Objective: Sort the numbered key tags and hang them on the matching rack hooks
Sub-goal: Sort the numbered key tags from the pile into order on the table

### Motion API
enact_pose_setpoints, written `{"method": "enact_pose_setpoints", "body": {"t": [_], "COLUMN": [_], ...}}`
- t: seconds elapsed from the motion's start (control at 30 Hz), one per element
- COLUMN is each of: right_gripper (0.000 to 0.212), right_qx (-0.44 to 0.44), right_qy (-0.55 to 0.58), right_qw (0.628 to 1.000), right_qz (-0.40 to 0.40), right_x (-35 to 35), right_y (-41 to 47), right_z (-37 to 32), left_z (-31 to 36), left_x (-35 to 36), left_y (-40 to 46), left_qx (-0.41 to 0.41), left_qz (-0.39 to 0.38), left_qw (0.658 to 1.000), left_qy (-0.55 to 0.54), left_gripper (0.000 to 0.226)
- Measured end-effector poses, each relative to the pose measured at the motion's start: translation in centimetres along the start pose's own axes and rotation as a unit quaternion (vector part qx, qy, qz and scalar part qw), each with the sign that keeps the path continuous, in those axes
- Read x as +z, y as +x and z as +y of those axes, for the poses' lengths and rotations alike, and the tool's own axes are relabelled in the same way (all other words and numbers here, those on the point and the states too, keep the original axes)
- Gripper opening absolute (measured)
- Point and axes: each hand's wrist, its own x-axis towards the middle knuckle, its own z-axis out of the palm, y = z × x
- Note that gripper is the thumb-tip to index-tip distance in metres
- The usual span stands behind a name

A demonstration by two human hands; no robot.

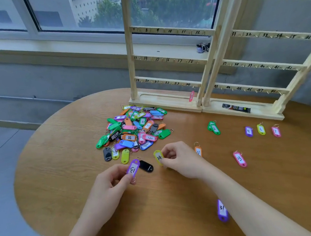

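— Tags, where are they seen?

— A mixed heap (132, 128) is piled on the counter (179, 202), just in front of the left rack (168, 31). Some single tags are laid apart to the right: a pink tag 13 (239, 159), an orange one (198, 151), a green pair (213, 128). One pink tag (191, 96) is hung under hook 24.

— And the hands?

— A purple tag (133, 169) is pinched in the grip of the left hand (108, 183). A yellow tag 14 (158, 157) is pinched by the fingers of the right hand (180, 159). Both are held a little above the counter, near a black tag (146, 166).

— Anything close to the arms?

— Another purple tag, marked 31 (222, 210), is lying beside the right forearm. The second rack (269, 35) is placed to the right of the first.
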Motion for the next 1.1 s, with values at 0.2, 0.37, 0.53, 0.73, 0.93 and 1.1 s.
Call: {"method": "enact_pose_setpoints", "body": {"t": [0.2,0.37,0.53,0.73,0.93,1.1], "right_gripper": [0.013,0.015,0.019,0.006,0.006,0.007], "right_qx": [-0.007,-0.001,0.001,0.010,0.021,0.051], "right_qy": [0.057,0.090,0.080,0.109,0.117,0.142], "right_qw": [0.998,0.994,0.996,0.993,0.987,0.975], "right_qz": [0.027,0.055,0.049,0.053,0.105,0.163], "right_x": [-1.4,-2.2,-3.2,-4.5,-5.8,-7.4], "right_y": [-2.4,-4.0,-5.7,-7.4,-9.7,-11.9], "right_z": [0.0,0.9,1.8,3.3,5.1,7.0], "left_z": [0.4,1.4,2.6,2.9,4.2,5.7], "left_x": [1.5,2.8,3.7,4.8,7.1,9.3], "left_y": [0.0,-0.1,-0.5,-0.6,-0.6,0.2], "left_qx": [-0.005,-0.001,0.009,0.011,0.023,0.049], "left_qz": [-0.019,-0.031,-0.078,-0.099,-0.113,-0.137], "left_qw": [1.000,1.000,0.997,0.995,0.993,0.989], "left_qy": [-0.022,-0.008,-0.013,-0.003,-0.009,-0.014], "left_gripper": [0.008,0.002,0.003,0.004,0.008,0.011]}}
